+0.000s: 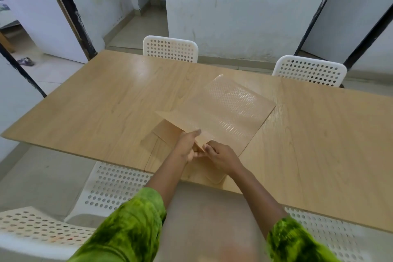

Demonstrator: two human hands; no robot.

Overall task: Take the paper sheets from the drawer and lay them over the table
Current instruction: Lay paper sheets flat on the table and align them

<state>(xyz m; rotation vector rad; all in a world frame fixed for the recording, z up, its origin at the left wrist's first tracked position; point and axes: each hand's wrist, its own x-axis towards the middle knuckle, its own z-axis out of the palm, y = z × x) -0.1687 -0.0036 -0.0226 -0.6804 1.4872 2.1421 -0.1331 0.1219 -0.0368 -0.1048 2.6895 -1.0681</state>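
Paper sheet (221,117) is spread at an angle near the middle of the counter (95,102), reaching its near edge. The left hand (188,144) and right hand (221,155) both pinch its near corner.

Layout-wise: the big sheet (223,117) sits mid-surface (95,102), running from close to the near edge out toward the far right. Its near corner is held by the left hand (188,144) and right hand (221,155), side by side. A second sheet (163,132) pokes out from under it on the left. The far middle chair (170,49) and far right chair (309,71) are behind the far edge. The near left chair (114,185) and near right chair (331,232) sit at the near edge.
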